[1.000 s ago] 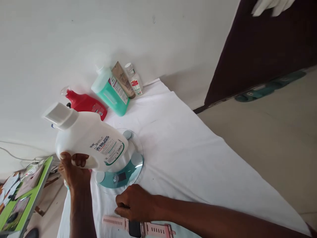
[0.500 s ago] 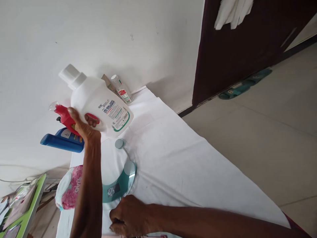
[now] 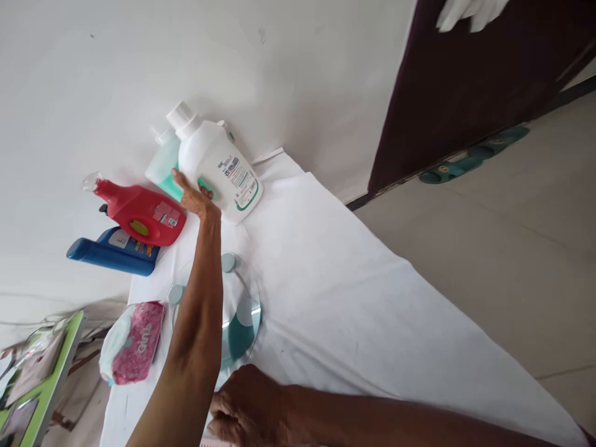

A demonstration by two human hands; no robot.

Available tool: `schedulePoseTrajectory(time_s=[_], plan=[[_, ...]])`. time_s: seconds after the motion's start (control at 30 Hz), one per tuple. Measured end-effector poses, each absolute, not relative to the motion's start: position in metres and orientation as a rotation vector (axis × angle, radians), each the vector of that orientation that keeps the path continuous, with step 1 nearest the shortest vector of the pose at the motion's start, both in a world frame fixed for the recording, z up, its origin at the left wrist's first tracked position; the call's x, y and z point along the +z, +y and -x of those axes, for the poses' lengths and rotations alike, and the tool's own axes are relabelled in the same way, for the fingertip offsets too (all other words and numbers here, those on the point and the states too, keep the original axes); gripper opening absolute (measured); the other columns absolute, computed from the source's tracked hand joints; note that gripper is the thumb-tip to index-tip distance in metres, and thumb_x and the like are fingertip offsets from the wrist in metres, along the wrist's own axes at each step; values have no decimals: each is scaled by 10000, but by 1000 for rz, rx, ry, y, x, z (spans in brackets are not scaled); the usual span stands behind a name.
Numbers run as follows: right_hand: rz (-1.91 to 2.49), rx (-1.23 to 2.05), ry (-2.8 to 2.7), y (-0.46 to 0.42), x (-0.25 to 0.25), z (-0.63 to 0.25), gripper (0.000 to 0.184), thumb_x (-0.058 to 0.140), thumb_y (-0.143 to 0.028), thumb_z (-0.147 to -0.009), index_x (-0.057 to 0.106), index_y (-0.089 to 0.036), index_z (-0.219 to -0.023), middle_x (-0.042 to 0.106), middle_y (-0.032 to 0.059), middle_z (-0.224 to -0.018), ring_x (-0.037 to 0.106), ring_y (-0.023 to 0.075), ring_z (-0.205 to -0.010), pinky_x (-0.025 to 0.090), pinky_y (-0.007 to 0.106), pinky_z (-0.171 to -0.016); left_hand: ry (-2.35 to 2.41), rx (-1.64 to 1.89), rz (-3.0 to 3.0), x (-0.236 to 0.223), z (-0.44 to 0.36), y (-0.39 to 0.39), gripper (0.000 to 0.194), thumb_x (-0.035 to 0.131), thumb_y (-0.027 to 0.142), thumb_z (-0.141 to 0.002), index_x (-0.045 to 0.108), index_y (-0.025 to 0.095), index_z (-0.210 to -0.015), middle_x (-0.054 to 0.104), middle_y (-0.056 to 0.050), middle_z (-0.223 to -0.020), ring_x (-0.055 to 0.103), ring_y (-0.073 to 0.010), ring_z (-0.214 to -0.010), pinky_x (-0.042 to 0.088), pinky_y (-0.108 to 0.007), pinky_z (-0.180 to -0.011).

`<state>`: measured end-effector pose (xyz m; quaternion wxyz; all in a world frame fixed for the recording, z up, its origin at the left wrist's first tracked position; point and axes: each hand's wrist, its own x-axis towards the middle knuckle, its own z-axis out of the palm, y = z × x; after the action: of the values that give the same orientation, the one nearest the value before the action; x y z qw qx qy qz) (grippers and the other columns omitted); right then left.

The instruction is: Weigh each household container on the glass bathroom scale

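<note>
My left hand [image 3: 198, 198] grips a large white detergent jug [image 3: 212, 155] by its handle, with fingertips showing through the handle hole. The jug leans in view near the wall; I cannot tell whether its base touches the cloth. Just behind it stands a translucent green bottle [image 3: 165, 164], partly covered. Below my left forearm lies a round glass scale [image 3: 241, 332], its display hidden. Beside the scale's near edge, my right hand [image 3: 249, 403] is closed in a fist low on the table; what it holds, if anything, is hidden. A pink edge [image 3: 214, 442] shows under it.
A red bottle [image 3: 139, 211] and a blue bottle [image 3: 116, 254] stand along the wall at left. A pink pack [image 3: 135, 341] lies in front of them. White cloth [image 3: 326, 279] covers the table. Green slippers [image 3: 470, 161] are on the floor by the dark door [image 3: 465, 81].
My left hand has carried the white jug away from the scale, towards the wall beside the green bottle. The red bottle has come into fuller view. My right hand stays closed beside the scale.
</note>
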<state>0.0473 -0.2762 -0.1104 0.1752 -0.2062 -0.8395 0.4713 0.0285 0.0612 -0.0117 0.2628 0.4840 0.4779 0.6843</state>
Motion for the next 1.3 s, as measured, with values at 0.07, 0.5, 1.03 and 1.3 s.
schedulePoseTrajectory(time_s=[0.07, 0.5, 1.03, 1.3], plan=[[627, 1322, -2378, -279, -108, -47, 377, 621, -327, -924, 387, -213, -652, 579, -37, -625, 489, 123, -551, 240, 274, -532, 1430, 1848, -1197, -12, -26, 60, 643, 264, 782, -989, 499, 192, -891, 541, -34, -808, 496, -107, -610, 391, -287, -538], [570, 1417, -2170, -286, -115, -45, 374, 593, -212, -940, 345, -205, -661, 460, -56, -592, 414, 91, -544, 264, 251, -580, 1905, 1725, -2040, 1, 93, -219, 435, 758, 399, -913, 594, 213, -1270, 638, -103, -1235, 630, -249, -1162, 504, -464, -1054], [522, 1479, -2067, -288, -120, -45, 363, 573, -244, -962, 348, -211, -679, 412, -61, -594, 345, 91, -542, 234, 260, -583, 2596, 1296, -1375, -57, 263, -259, 743, 893, 548, -611, 664, 170, -1209, 695, -108, -1199, 640, -316, -1148, 488, -488, -1062], [518, 1492, -2072, -285, -116, -47, 364, 621, -230, -939, 370, -206, -676, 434, -58, -607, 370, 91, -561, 246, 247, -581, 2412, 1861, -887, -64, 255, -262, 557, 821, 594, -627, 645, 156, -924, 557, 40, -780, 500, -125, -701, 457, -279, -673]])
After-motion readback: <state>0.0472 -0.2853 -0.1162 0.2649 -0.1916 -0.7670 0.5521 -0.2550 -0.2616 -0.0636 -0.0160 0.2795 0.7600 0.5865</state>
